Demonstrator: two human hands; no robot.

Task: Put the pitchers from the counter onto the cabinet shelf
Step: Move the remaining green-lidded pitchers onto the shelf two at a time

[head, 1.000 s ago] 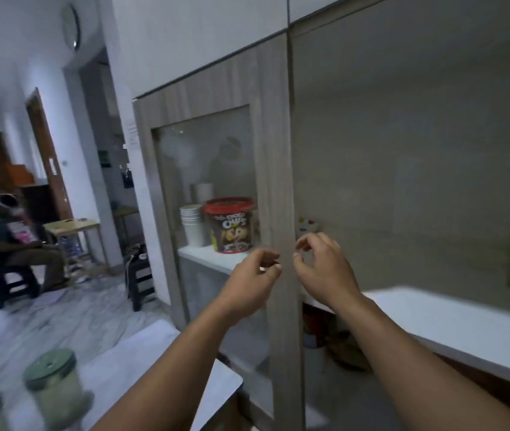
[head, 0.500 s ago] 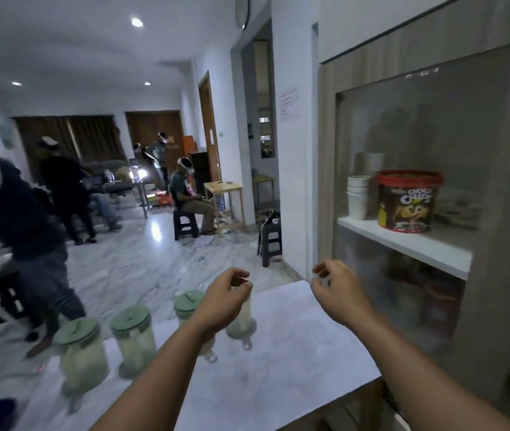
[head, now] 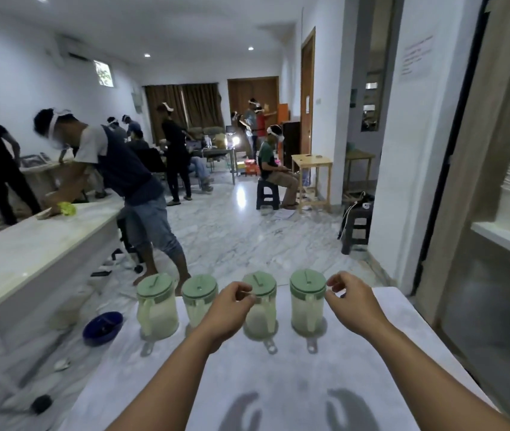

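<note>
With both hands, left (head: 232, 306) and right (head: 351, 301), loosely curled and seemingly empty, I'd wrap each handle fully before lifting the four pitchers (head: 306, 301) lined along the table (head: 278, 384).

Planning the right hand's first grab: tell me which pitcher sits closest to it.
The rightmost pitcher of the four: it stands just left of the right hand, whose fingers curl beside its green lid. The others sit farther left.

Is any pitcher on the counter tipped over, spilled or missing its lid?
Nothing stands out. All four pitchers stand upright in a row on the counter, each with its green lid on, and no spill shows.
</note>
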